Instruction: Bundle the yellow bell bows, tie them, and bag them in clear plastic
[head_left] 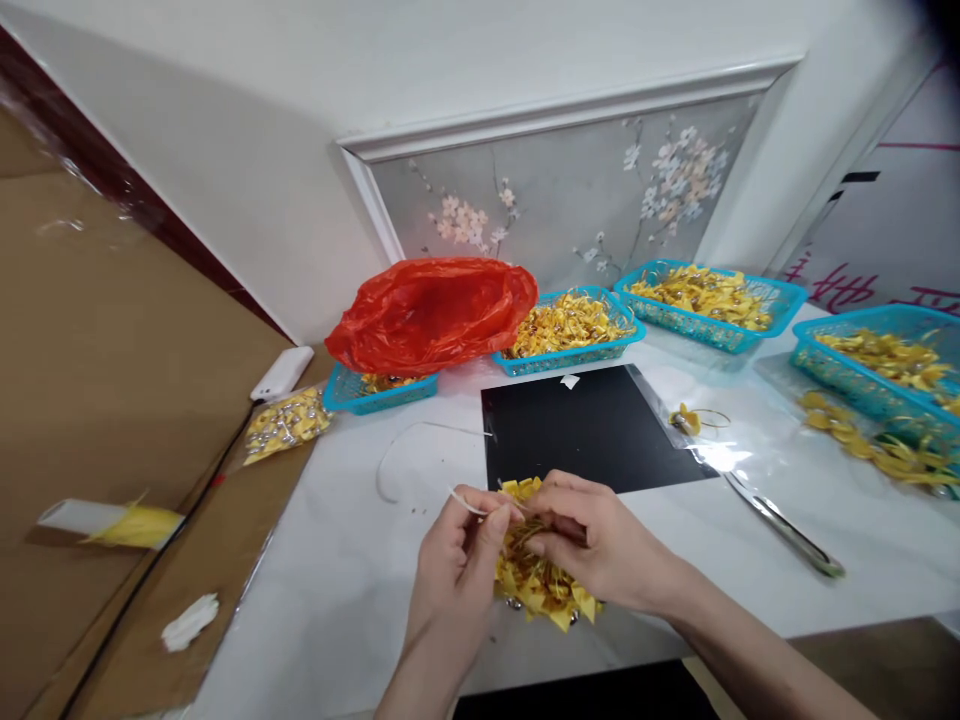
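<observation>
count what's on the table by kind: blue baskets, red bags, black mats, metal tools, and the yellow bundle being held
blue baskets: 4
red plastic bag: 1
black mat: 1
metal tool: 1
bundle of yellow pieces: 1
total: 8

The white table (pixel 352 560) is viewed from head height, forward and downward, left hand (pixel 457 565) and right hand (pixel 600 550) close below

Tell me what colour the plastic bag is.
The plastic bag is red; head view.
</observation>
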